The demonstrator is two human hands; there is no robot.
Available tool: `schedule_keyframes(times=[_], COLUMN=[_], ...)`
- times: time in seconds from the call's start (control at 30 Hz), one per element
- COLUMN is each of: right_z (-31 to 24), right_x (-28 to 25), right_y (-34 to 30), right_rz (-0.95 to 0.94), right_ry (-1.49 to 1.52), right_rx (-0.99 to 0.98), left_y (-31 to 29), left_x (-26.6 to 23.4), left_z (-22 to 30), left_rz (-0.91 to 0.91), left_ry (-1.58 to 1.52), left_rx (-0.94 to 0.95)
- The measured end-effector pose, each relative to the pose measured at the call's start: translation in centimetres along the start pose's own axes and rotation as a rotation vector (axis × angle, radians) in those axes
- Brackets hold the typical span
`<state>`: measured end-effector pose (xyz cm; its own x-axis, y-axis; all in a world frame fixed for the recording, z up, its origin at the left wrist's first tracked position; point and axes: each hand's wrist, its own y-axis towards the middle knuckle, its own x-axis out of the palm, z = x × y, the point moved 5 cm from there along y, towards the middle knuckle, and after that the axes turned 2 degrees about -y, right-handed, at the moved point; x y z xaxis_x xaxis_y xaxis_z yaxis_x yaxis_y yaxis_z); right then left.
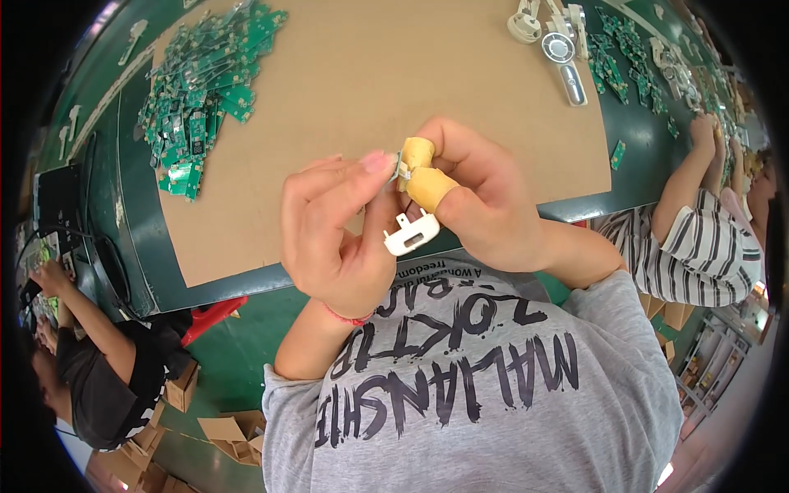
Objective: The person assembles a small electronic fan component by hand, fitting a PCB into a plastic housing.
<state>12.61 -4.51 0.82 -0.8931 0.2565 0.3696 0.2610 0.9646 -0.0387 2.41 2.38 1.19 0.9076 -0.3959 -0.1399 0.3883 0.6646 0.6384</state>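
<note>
My left hand [341,218] is closed, with thumb and forefinger pinching a small green circuit board [399,163] seen nearly edge-on. Yellow covers wrap the thumb and forefinger of my right hand [485,193], which close on the board's other side. A little whitish metallic piece [403,171] shows between the fingertips. Just beneath them is a white plastic cap [412,236] with a slot and small prongs. It lies against my left fingers; how it is held is hidden. Both hands are raised over the near edge of the brown board sheet [329,90].
A heap of green circuit boards [209,82] covers the sheet's left side. White and silver handheld fans [559,49] lie at the far right, beside more circuit boards [629,53]. Co-workers sit left [107,370] and right [690,238]. Cardboard boxes [234,435] stand on the floor.
</note>
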Motion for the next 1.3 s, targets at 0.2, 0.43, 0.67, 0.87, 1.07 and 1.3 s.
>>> schedule_keyframes(times=[0.2,0.43,0.67,0.87,1.07,1.3], right_z=[0.0,1.2,1.2,1.1,1.2,1.0], right_x=[0.3,0.5,0.8,0.9,0.9,1.0], right_y=[-0.1,-0.3,-0.4,-0.4,-0.5,-0.6], right_rz=[-0.034,0.008,0.027,0.049,0.052,0.009], right_ry=[0.168,0.297,0.350,0.336,0.357,0.406], right_rx=[0.020,0.259,0.237,0.267,0.274,0.228], left_y=[-0.5,-0.2,-0.5,-1.1,-1.1,-1.4], left_x=[-0.1,-0.2,-0.1,-0.2,-0.2,-0.2], left_z=[-0.2,0.5,1.0,0.2,0.3,0.2], left_rz=[0.039,0.000,-0.019,0.030,0.027,0.021], left_ry=[-0.067,0.085,0.134,-0.010,-0.046,-0.041], left_rx=[-0.062,0.095,0.195,0.013,-0.013,0.001])
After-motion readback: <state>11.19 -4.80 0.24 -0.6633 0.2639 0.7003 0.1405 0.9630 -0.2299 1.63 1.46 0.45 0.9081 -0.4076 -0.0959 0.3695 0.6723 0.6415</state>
